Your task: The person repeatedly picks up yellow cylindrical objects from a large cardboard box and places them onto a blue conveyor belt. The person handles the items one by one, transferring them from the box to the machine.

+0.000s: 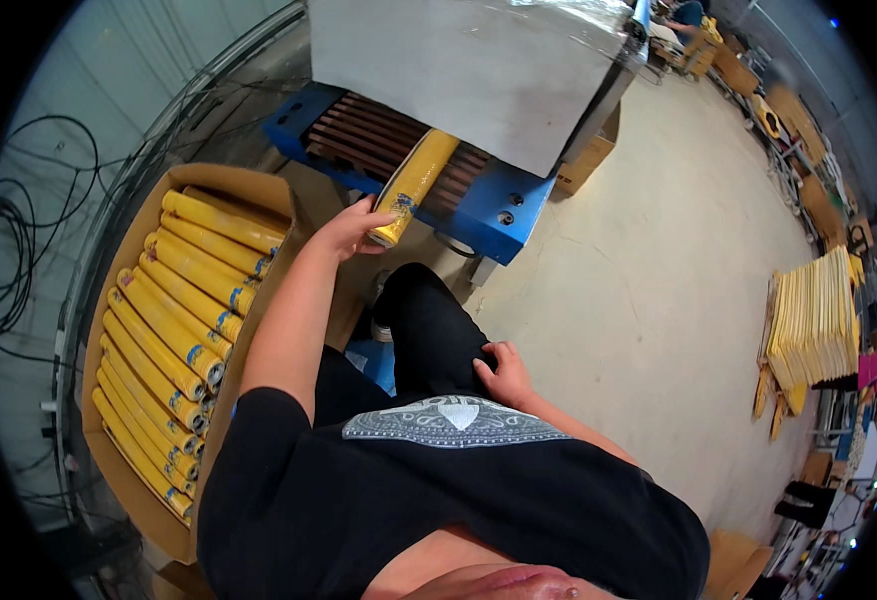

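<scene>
My left hand (354, 229) grips the near end of a yellow cardboard-like tube (421, 182) with blue printing. This tube slants away from me across the brown rollers (378, 135) of a blue-framed conveyor, and its far end is hidden under a grey machine cover (458, 70). On my thigh rests my right hand (504, 372), its fingers loosely spread with nothing in them. Left of my arm stands an open cardboard box (283, 235) filled with rows of similar yellow tubes (180, 320).
Black cables (18, 260) hang coiled at the far left. The conveyor's blue end plate (506, 208) is close to my knee. Behind the machine is another cardboard box (590, 155). A stack of yellow sheets (813, 315) stands on the floor to the right.
</scene>
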A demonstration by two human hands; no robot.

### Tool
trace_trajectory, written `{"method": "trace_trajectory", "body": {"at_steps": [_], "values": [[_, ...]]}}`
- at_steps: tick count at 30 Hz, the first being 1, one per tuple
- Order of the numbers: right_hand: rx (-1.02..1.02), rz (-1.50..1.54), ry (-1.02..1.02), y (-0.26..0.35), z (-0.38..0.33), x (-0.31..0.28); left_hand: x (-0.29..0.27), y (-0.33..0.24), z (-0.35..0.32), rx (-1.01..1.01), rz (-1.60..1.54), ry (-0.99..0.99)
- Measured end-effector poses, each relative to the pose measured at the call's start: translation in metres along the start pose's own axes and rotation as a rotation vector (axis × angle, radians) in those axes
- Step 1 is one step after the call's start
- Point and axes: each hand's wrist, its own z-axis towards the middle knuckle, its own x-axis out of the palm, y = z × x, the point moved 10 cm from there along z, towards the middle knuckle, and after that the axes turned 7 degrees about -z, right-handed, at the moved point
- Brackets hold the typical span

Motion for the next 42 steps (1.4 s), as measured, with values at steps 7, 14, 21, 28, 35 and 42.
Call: {"method": "trace_trajectory", "body": {"at_steps": [7, 14, 21, 28, 35, 42], "values": [[-0.084, -0.012, -0.052, 0.005, 0.004, 0.006, -0.028, 0.043, 0.011, 0.072, 0.242, -0.124], [-0.088, 0.009, -0.075, -0.015, 0.000, 0.011, -0.012, 0.161, -0.194, 0.151, -0.349, -0.066], [0.195, 0.699, 0.258, -0.011, 0.076, 0.062, -0.020, 0.182, -0.318, 0.075, 0.026, -0.415], [0.309, 1.745, 0.360, 0.179, 0.253, 0.073, -0.033, 0.128, -0.371, 0.152, 0.566, -0.497], [0.462, 2.234, 0.486, 0.200, 0.289, 0.106, -0.022, 0.121, -0.561, -0.029, 0.920, -0.960], [0.276, 2.144, 0.239, 0.195, 0.262, 0.080, 0.060, 0.219, -0.653, -0.178, 0.321, -1.244]]}}
